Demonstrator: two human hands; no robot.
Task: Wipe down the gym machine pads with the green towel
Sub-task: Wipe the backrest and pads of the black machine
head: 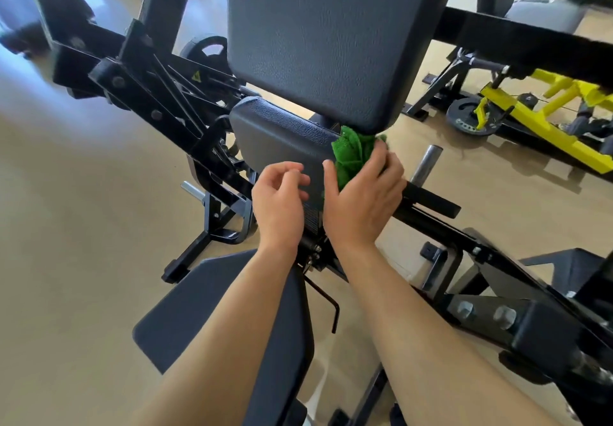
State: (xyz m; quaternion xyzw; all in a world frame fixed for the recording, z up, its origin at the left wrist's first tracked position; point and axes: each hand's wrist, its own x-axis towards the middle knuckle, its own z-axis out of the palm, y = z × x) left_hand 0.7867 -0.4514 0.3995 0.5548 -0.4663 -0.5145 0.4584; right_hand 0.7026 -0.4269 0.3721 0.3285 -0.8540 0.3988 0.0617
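While the green towel (352,153) sits bunched up in the gap under the big back pad (318,37), the right hand (363,198) grips it, with the thumb on one side and the fingers wrapped over the other. Part of the towel pokes out above the hand and touches the bottom corner of the back pad. It also presses on the right end of the small pad (282,140) just below the back pad. The left hand (278,205) hangs just in front of the small pad, holding nothing, with its fingers loosely curled. Lower down, below the back pad, a dark seat (212,306) lies under the left arm. Far to the right of the back pad stands a yellow machine (544,120) on the tan floor (66,226).
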